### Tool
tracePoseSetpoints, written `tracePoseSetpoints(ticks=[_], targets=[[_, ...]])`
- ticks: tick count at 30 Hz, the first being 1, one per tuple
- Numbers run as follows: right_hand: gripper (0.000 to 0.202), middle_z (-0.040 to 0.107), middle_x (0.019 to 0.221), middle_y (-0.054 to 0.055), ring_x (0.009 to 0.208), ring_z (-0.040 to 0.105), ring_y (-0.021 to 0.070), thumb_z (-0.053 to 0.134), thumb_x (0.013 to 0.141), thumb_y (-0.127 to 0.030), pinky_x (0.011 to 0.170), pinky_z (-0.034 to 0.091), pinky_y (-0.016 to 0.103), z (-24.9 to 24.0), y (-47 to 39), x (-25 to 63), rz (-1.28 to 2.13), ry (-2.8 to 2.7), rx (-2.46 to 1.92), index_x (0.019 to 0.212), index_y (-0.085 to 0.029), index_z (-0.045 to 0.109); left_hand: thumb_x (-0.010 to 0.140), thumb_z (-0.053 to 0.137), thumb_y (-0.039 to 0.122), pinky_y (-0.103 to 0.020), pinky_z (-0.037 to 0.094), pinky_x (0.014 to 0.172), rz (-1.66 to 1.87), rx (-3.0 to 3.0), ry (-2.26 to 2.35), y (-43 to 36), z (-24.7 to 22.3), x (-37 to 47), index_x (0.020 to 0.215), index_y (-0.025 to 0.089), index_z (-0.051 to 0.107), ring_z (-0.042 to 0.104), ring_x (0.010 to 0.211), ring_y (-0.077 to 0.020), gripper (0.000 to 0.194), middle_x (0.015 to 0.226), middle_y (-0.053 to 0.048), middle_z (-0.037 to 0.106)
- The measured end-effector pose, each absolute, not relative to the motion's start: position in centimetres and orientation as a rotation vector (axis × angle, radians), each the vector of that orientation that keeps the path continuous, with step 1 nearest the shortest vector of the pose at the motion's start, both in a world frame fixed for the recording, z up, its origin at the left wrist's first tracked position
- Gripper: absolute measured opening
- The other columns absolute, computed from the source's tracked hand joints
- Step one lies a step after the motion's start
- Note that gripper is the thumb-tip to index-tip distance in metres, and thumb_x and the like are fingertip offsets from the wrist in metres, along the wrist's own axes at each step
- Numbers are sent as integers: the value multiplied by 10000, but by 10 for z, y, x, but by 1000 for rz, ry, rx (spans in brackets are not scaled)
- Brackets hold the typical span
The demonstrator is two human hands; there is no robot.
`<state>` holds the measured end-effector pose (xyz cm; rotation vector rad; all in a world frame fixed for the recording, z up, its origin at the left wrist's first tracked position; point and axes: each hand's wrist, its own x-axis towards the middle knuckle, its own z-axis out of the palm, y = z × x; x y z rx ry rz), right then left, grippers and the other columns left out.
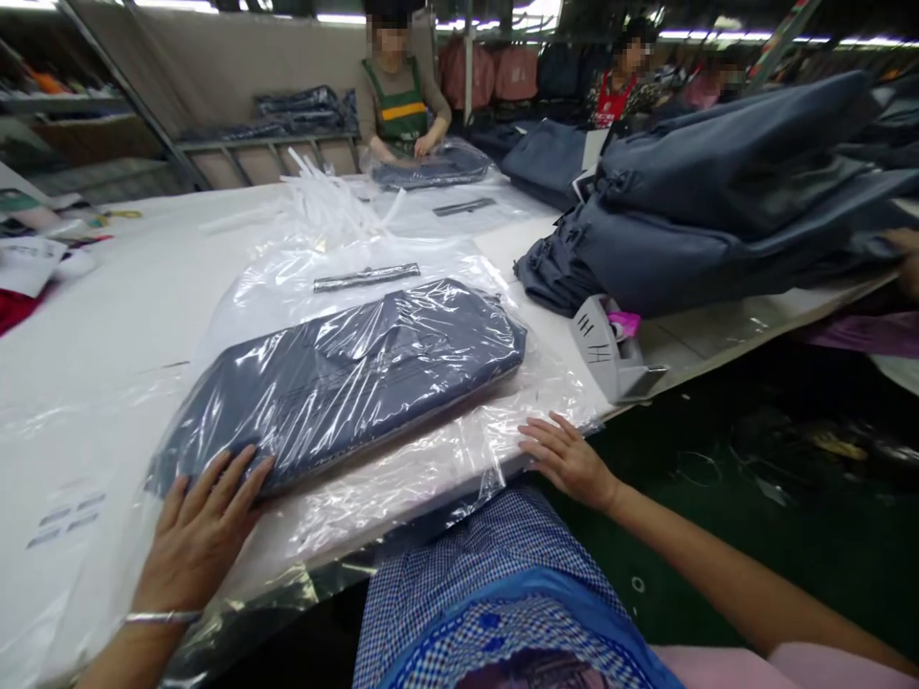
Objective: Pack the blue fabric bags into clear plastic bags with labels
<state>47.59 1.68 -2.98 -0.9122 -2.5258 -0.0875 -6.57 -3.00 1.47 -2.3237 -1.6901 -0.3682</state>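
White tbl [154, 263], L fingers [234, 478] spread on wrapped navy bag [359, 368], R fingers [547, 435] open, empty, nr tbl edge, co-worker [402, 110] opp., strip lights [348, 19]

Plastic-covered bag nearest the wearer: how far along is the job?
The blue bag already looks slipped inside clear plastic. In hand: the left hand rests on one end, the right hand on plastic at the table's edge. Whether the plastic is sealed, I cannot tell. What seems left is the pile of bags at right, which show no wrapping.
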Motion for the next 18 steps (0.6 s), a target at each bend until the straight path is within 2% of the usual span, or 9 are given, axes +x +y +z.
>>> tracePoseSetpoints(ticks=[2,4,8,11,15,18], targets=[[311,677,1213,73,1217,558,207,544,918,-134,1109,373,496,-36,22,486,-128,-2454,-936,1209,-214,620,896,436,562,-529,190,1183,-377,-2332,-1671,-29,14,-68,1475,425,265,320,1421,-266,619,1541,56,311],[236,728,1055,38,1043,634,174,550,912,-119,1072,419,446,-32,28,501,-142,-2421,-938,1076,-226,682,894,454,540,-521,191,1187,-386,-2328,-1671,-29,14,-68,1472,434,265,324,1418,-266,618,1538,64,312],[187,743,930,13,880,651,158,581,897,-124,999,472,403,-12,26,533,-185,-2369,-1058,949,-240,718,908,470,469,-510,189,1190,-391,-2308,-1696,-31,15,-64,1462,477,242,318,1418,-248,600,1537,99,295],[225,743,996,21,930,657,160,559,914,-132,1015,463,416,-8,14,538,-147,-2449,-1031,1036,-249,708,921,469,418,-503,195,1187,-400,-2296,-1693,-31,14,-64,1454,496,239,327,1412,-235,587,1535,115,292],[404,670,1247,59,1176,592,200,568,918,-165,1117,370,489,-17,4,521,-159,-2473,-1014,1311,-262,572,921,458,389,-497,198,1188,-440,-2286,-1674,-30,12,-64,1449,503,249,319,1415,-224,580,1527,127,303],[450,616,1329,87,1278,522,242,560,913,-149,1133,327,550,-20,4,509,-168,-2494,-1006,1352,-242,536,910,446,435,-513,186,1192,-472,-2292,-1648,-30,13,-63,1452,488,269,325,1416,-237,572,1527,117,303]])
